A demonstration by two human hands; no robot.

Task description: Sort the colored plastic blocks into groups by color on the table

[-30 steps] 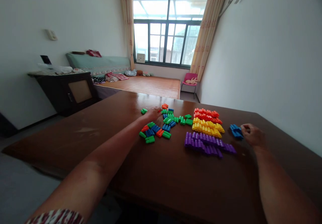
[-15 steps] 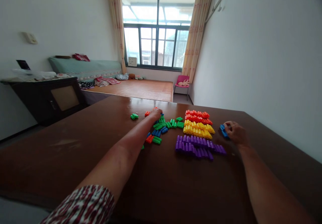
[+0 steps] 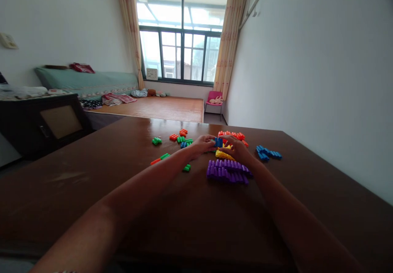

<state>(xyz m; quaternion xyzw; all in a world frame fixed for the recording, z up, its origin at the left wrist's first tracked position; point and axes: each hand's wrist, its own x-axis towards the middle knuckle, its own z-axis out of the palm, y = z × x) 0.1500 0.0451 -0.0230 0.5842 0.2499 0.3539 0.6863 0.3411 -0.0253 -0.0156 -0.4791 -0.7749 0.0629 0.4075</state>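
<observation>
My left hand (image 3: 204, 144) is closed on a small blue block piece (image 3: 218, 142), above the middle of the table. Against the other side of that piece is my right hand (image 3: 238, 148), its fingers curved over the yellow blocks (image 3: 224, 154). Whether it grips the blue piece too is hard to tell. Purple blocks (image 3: 229, 171) lie in rows nearer me, and red blocks (image 3: 231, 134) lie just beyond the hands. To the right rests a group of blue blocks (image 3: 267, 152). Loose green blocks (image 3: 156, 141) and orange blocks (image 3: 173, 137) are scattered on the left.
The brown table (image 3: 196, 219) spans the foreground. Behind it stand a bed (image 3: 159, 107) with cloths on it and a pink chair (image 3: 214, 97). A dark cabinet (image 3: 39, 121) is at the left, below the wall.
My left hand has moved right from the loose blocks, now with a blue piece. My right hand has left the blue blocks and moved left to meet it. The view has shifted slightly.
</observation>
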